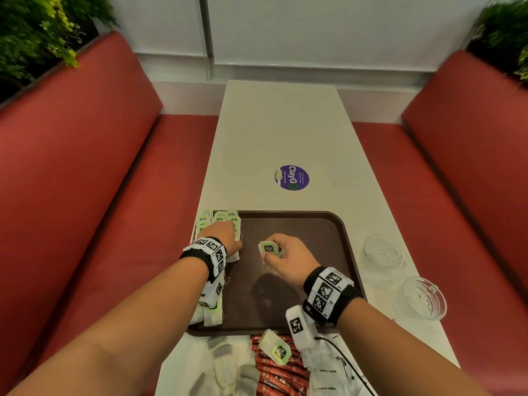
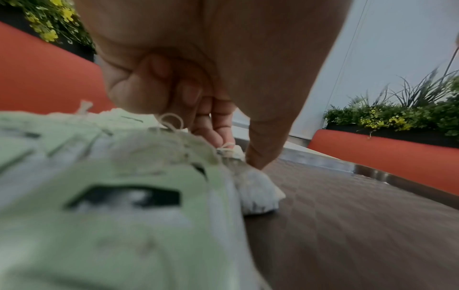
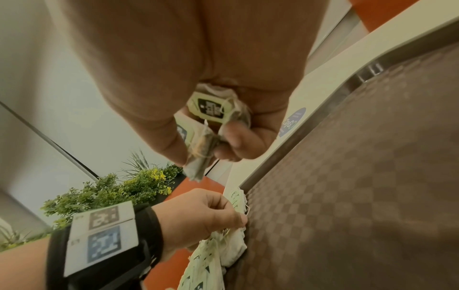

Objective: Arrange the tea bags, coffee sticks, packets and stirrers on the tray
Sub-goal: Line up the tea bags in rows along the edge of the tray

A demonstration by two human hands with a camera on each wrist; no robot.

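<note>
Red coffee sticks (image 1: 278, 372) and a loose tea bag (image 1: 275, 350) are waiting on the worktop (image 1: 280, 124) just below the tray (image 1: 337, 224). Along the tray's left edge, the left hand (image 1: 225, 235) is pinching into the tea bag row (image 1: 220, 221), fingers (image 2: 213, 125) curled. Over the tray's middle, the right hand (image 1: 288, 257) is gripping another tea bag (image 1: 268, 249). It probably needs laying beside the row next. Only the right wrist view is showing its crumpled pouch (image 3: 201, 155) dangling.
</note>
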